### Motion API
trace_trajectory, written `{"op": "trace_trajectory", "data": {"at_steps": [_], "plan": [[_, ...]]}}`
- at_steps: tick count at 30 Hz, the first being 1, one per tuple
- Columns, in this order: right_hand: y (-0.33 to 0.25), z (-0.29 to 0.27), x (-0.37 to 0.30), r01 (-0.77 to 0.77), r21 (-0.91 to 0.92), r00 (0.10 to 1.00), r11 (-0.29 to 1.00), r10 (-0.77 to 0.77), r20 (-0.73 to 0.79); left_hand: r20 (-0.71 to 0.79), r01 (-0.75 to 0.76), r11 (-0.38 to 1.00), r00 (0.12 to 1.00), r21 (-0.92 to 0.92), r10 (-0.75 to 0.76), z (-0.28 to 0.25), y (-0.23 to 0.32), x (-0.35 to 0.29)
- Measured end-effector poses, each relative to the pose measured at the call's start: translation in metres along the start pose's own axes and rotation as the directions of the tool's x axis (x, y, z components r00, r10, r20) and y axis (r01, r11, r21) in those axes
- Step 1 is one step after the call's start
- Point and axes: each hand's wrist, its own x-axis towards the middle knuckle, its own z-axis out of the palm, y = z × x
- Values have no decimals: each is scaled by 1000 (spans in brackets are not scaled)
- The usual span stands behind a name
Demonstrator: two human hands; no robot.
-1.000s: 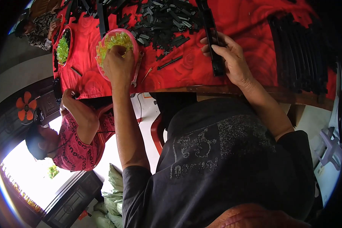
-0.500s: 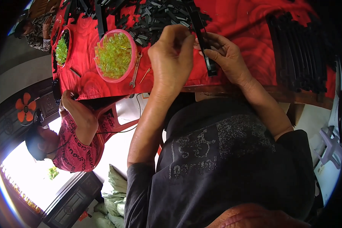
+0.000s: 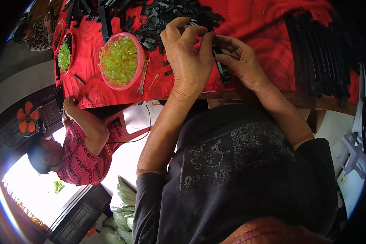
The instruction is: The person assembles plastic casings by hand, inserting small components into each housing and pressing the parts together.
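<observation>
My right hand (image 3: 243, 61) is closed around a long, narrow black plastic strip (image 3: 221, 70), thumb on one side and fingers on the other. The strip is tilted, its lower end near the table's front edge. My left hand (image 3: 188, 57) is right beside the strip's upper part, with its thumb and bent fingers drawn together; whatever they pinch is hidden. Beyond my left hand lies a heap of small black plastic pieces (image 3: 166, 16). A pink-rimmed bowl (image 3: 142, 61) of yellow-green translucent pieces (image 3: 120, 61) stands to the left.
A wrench (image 3: 143, 77) and a thin wooden stick (image 3: 153, 81) lie right of the bowl on the red tablecloth (image 3: 256, 16). Long black strips (image 3: 319, 57) are stacked at the right. Another bowl holds green pieces (image 3: 64, 57). A person in a red patterned shirt (image 3: 85, 158) sits at left.
My left hand has shifted slightly right, and its thumb is now closer to the strip. The strip has turned in my right hand, showing more of its face.
</observation>
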Motion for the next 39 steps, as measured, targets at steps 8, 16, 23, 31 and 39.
{"op": "trace_trajectory", "data": {"at_steps": [8, 16, 23, 31, 39], "plan": [[2, 1, 2, 6, 53, 1000, 999, -7, 11, -52, -43, 999, 998, -30, 41, 14, -4, -7], [0, 2, 1, 9, 41, 1000, 999, -9, 12, -22, -201, 965, 978, 170, 208, 9, -2, -10], [-2, -1, -2, -48, 16, 999, 999, 49, -20, 98, -253, 930, 967, 266, 235, 6, 5, -21], [-8, -2, -6, -56, 4, 998, 998, 56, -13, 226, -225, 926, 961, 303, 160, 3, 11, -29], [-8, -11, -20, -33, -2, 999, 999, 33, -26, 260, -247, 919, 951, 308, 169, 4, 27, -35]]}}
